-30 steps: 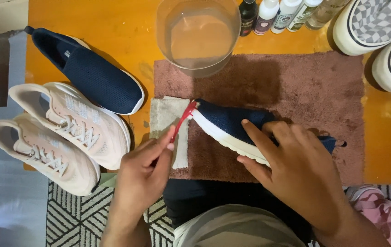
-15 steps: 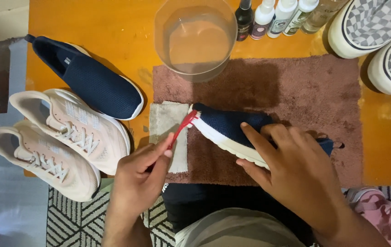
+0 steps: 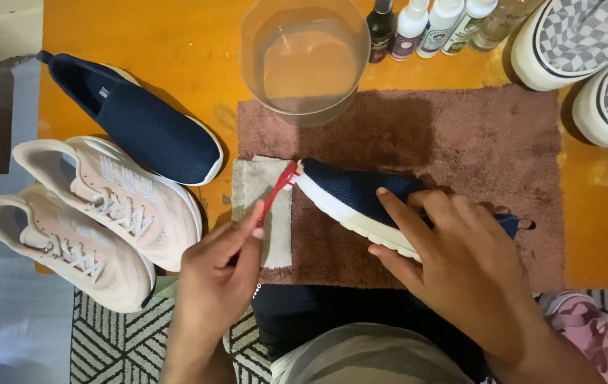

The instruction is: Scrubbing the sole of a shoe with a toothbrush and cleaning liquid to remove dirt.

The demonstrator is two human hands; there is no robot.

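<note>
Your left hand (image 3: 215,284) pinches the handle of a red toothbrush (image 3: 279,190), its head pressed to the toe of a navy slip-on shoe (image 3: 361,195) at about twelve o'clock from your knuckles. Your right hand (image 3: 460,267), at three o'clock from the left, is spread over that shoe's upper and white sole edge, gripping it on its side on a brown towel (image 3: 460,142). A small pale cloth (image 3: 257,188) lies under the toe, half on the towel, half on the orange counter (image 3: 176,50).

As far as the view shows, the scrubbing is at the toe only — the rest of the sole edge lies under your palm, so its condition cannot be told. The matching navy shoe (image 3: 140,124) waits at ten o'clock, apart from the towel, and shows no sign of work on it.

Farther out: a pair of pale pink lace-up trainers (image 3: 98,213) at nine o'clock, a clear tub of water (image 3: 304,57) at twelve, small bottles (image 3: 424,25) just beside it, and two checkered slip-ons (image 3: 588,50) at two o'clock — all unhandled.
</note>
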